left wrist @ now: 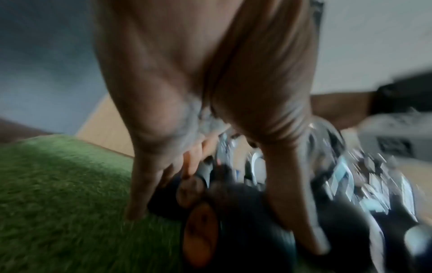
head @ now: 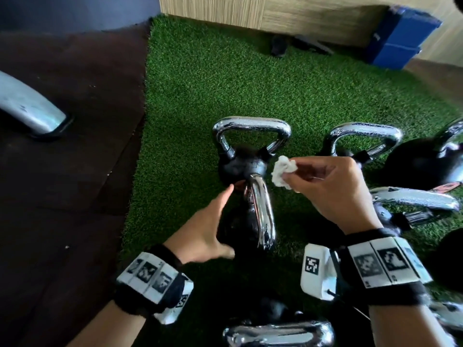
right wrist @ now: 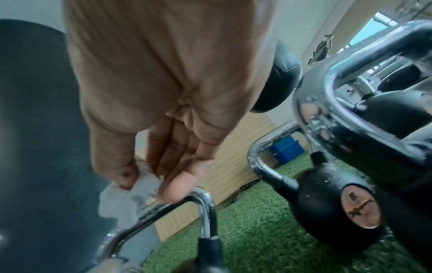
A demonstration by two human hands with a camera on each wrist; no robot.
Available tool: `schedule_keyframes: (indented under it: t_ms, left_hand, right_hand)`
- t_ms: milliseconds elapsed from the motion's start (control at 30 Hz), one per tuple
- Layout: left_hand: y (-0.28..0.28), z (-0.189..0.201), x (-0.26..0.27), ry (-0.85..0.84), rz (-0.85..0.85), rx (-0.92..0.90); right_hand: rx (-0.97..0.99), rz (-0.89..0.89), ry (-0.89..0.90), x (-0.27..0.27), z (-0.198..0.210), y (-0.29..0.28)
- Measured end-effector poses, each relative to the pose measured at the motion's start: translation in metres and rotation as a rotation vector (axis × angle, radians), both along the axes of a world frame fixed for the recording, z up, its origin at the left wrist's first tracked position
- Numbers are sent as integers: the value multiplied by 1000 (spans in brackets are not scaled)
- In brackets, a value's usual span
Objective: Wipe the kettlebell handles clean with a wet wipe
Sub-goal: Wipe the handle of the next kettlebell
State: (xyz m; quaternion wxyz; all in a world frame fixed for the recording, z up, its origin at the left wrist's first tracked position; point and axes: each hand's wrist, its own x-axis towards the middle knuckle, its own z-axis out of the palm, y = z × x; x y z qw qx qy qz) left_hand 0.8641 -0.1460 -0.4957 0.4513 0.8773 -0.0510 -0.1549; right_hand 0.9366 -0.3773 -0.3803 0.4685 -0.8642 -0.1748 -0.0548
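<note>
On the green turf (head: pixel 200 78) a black kettlebell (head: pixel 239 227) stands close to me, its chrome handle (head: pixel 261 211) seen edge-on. My left hand (head: pixel 215 221) lies against the left side of its body with straight fingers; the left wrist view is blurred and shows the fingers (left wrist: pixel 140 184) and thumb spread over the black body (left wrist: pixel 245 212). My right hand (head: pixel 292 175) pinches a crumpled white wet wipe (head: pixel 283 171) just right of that handle's far end, not touching it. In the right wrist view the wipe (right wrist: pixel 131 194) hangs above a chrome handle (right wrist: pixel 175 206).
A second kettlebell (head: pixel 250 159) stands upright just behind, and several more crowd the right side (head: pixel 363 136) and the near edge (head: pixel 278 333). Dark rubber flooring (head: pixel 62 184) with a grey machine foot (head: pixel 27 103) lies left. A blue box (head: pixel 400 38) sits by the wooden wall.
</note>
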Motion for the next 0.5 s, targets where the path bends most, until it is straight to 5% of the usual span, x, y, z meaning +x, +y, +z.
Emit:
schedule_keyframes:
  t_ms: [100, 233, 400, 500]
  left_hand:
    - [-35, -26, 1, -57, -104, 168]
    - [-68, -48, 7, -403, 91, 27]
    - [-40, -48, 31, -370, -69, -290]
    - [-33, -46, 35, -419, -140, -317]
  right_hand:
    - [-100, -102, 87, 15, -24, -11]
    - [-182, -116, 261, 23, -65, -9]
    - [-60, -60, 415, 23, -85, 0]
    - [-203, -18, 356, 18, -93, 9]
